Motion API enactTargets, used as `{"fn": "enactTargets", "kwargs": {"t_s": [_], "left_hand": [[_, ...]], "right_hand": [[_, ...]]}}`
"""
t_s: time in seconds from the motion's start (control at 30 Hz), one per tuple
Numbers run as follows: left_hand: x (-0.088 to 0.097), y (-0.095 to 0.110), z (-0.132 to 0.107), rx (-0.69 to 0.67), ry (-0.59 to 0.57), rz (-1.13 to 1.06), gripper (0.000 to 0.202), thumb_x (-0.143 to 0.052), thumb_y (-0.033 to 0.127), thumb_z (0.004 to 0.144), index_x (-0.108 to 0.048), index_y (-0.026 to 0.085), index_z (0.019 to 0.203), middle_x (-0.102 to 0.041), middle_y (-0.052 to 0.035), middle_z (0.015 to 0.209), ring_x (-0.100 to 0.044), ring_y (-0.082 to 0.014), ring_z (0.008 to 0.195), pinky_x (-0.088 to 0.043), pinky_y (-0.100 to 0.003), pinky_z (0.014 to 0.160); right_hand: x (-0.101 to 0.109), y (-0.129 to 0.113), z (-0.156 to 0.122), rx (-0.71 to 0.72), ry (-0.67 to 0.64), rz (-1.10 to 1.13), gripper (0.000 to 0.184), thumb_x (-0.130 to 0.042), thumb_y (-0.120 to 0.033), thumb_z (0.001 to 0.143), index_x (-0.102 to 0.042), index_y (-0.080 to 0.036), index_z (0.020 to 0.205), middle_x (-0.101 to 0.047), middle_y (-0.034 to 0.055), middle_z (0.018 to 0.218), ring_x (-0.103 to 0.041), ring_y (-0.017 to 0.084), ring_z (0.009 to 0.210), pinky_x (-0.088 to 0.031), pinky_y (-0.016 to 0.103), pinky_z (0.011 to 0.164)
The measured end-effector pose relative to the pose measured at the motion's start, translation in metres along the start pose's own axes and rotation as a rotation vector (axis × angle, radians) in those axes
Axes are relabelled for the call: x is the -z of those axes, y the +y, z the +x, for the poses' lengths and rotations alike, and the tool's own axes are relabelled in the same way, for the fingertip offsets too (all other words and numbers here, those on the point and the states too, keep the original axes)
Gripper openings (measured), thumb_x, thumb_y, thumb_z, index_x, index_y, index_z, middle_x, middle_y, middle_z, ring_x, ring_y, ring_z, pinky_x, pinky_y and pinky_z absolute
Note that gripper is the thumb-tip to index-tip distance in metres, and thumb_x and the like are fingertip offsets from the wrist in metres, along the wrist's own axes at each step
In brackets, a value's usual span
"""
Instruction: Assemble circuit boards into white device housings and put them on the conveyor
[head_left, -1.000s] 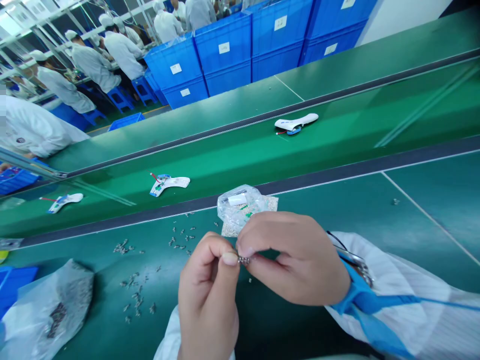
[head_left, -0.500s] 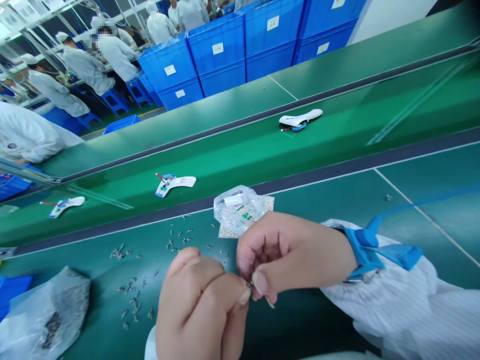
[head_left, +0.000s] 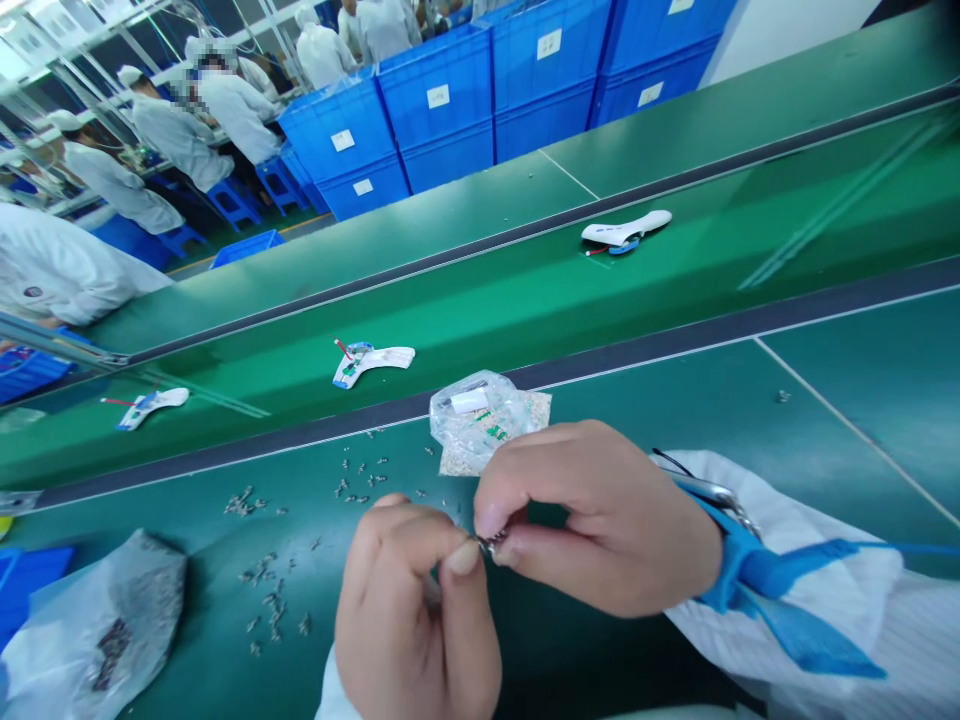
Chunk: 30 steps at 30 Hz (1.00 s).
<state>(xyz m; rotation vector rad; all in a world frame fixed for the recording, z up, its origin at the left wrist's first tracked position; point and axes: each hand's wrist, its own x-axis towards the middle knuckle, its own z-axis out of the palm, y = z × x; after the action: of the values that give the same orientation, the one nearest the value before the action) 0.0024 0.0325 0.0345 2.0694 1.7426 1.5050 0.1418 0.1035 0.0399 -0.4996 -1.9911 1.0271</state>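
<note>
My left hand (head_left: 416, 610) and my right hand (head_left: 607, 520) meet low in the middle of the head view, fingertips almost touching. Between them is a small metal part (head_left: 491, 543), pinched from both sides and mostly covered by the fingers. Its exact kind is too small to make out. Similar small metal parts (head_left: 274, 605) lie in loose clusters on the green table, left of my left hand. Just beyond my right hand sits a clear plastic bag (head_left: 472, 415) on a speckled pad (head_left: 538, 408). A blue strap (head_left: 739, 570) circles my right wrist.
White curved housings (head_left: 626, 232) with wires lie spaced along the green conveyor belt (head_left: 487, 290). A plastic bag of small parts (head_left: 142, 610) rests at lower left beside a blue bin (head_left: 34, 590). Stacked blue crates (head_left: 442, 100) stand across the belt; people in white coats (head_left: 169, 125) sit farther back.
The white housings have shifted right along the belt. My right hand has turned at the wrist, and my left thumb and fingers have changed their pinch, with the small metal part showing more.
</note>
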Motion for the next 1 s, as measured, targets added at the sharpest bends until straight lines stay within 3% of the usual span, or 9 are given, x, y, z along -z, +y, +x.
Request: {"fn": "enactTargets", "kwargs": {"t_s": [0.1,0.23,0.33,0.47,0.57,0.63,0.8,0.9,1.0], "left_hand": [[-0.009,0.003,-0.003,0.323,0.110,-0.251,0.017,-0.051,0.021,0.085,-0.051,0.022,0.068,-0.048,0.0020,0.062,-0.048,-0.0133,0.059,-0.041,-0.026,0.057],[-0.009,-0.002,0.000,0.649,-0.050,-0.665,0.019,-0.052,0.025,0.087,-0.052,0.021,0.069,-0.045,0.0030,0.063,-0.044,-0.0100,0.057,-0.037,-0.020,0.052],[-0.006,-0.005,0.005,0.723,-0.152,-0.730,0.021,-0.051,0.027,0.088,-0.051,0.021,0.068,-0.044,0.0037,0.062,-0.043,-0.0095,0.058,-0.037,-0.020,0.054],[-0.013,-0.010,0.002,0.596,-0.356,-0.384,0.023,-0.047,0.028,0.088,-0.049,0.020,0.066,-0.045,0.0034,0.061,-0.043,-0.0106,0.057,-0.034,-0.021,0.053],[-0.038,-0.014,-0.010,0.366,-0.737,0.051,0.024,-0.040,0.025,0.090,-0.053,0.020,0.071,-0.055,0.0014,0.065,-0.053,-0.0129,0.062,-0.038,-0.022,0.058],[-0.062,-0.015,-0.021,0.243,-0.967,0.270,0.024,-0.037,0.019,0.090,-0.057,0.020,0.076,-0.063,-0.0014,0.072,-0.060,-0.0158,0.069,-0.040,-0.024,0.063],[-0.110,-0.013,-0.038,0.159,-1.114,0.455,0.026,-0.039,0.012,0.087,-0.065,0.014,0.084,-0.070,-0.0120,0.078,-0.068,-0.0245,0.071,-0.044,-0.029,0.060],[-0.110,-0.014,-0.041,0.134,-1.148,0.512,0.032,-0.038,0.009,0.086,-0.067,0.013,0.098,-0.072,-0.0140,0.081,-0.070,-0.0271,0.072,-0.048,-0.032,0.060],[-0.100,-0.019,-0.047,0.156,-1.123,0.547,0.037,-0.038,0.011,0.086,-0.064,0.018,0.111,-0.073,-0.0119,0.086,-0.070,-0.0294,0.072,-0.050,-0.038,0.063]], "right_hand": [[-0.004,0.001,0.000,0.085,0.068,-0.057,0.015,-0.051,-0.004,0.075,-0.058,-0.018,0.071,-0.066,-0.0034,0.069,-0.059,0.005,0.067,-0.046,0.014,0.065],[0.001,0.000,0.004,0.015,0.103,0.037,0.017,-0.054,-0.001,0.072,-0.057,-0.017,0.067,-0.066,-0.0026,0.066,-0.061,0.006,0.065,-0.048,0.014,0.063],[0.017,0.001,-0.001,-0.102,0.100,0.006,0.013,-0.057,-0.003,0.068,-0.060,-0.016,0.066,-0.064,-0.0030,0.063,-0.058,0.006,0.058,-0.045,0.014,0.056],[0.039,0.022,-0.036,-0.420,-0.018,-0.196,0.005,-0.059,-0.013,0.071,-0.063,-0.015,0.070,-0.062,-0.0024,0.062,-0.055,0.007,0.055,-0.042,0.016,0.053],[0.038,0.051,-0.074,-0.671,-0.139,-0.363,0.012,-0.056,-0.022,0.077,-0.065,-0.015,0.072,-0.062,-0.0018,0.060,-0.054,0.008,0.055,-0.040,0.018,0.053],[0.031,0.070,-0.094,-0.737,-0.166,-0.425,0.013,-0.055,-0.020,0.076,-0.067,-0.015,0.072,-0.062,-0.0008,0.059,-0.055,0.009,0.055,-0.039,0.019,0.054],[0.035,0.093,-0.105,-0.738,-0.173,-0.504,0.015,-0.060,-0.022,0.075,-0.072,-0.018,0.083,-0.066,-0.0007,0.066,-0.058,0.011,0.061,-0.040,0.021,0.059],[0.078,0.107,-0.088,-0.752,-0.094,-0.585,0.018,-0.060,-0.026,0.079,-0.070,-0.019,0.093,-0.067,-0.0015,0.074,-0.061,0.010,0.069,-0.045,0.021,0.068],[0.150,0.138,-0.061,-0.827,0.096,-0.753,0.025,-0.053,-0.031,0.088,-0.061,-0.015,0.106,-0.064,0.0049,0.099,-0.060,0.015,0.088,-0.048,0.035,0.082]]}}
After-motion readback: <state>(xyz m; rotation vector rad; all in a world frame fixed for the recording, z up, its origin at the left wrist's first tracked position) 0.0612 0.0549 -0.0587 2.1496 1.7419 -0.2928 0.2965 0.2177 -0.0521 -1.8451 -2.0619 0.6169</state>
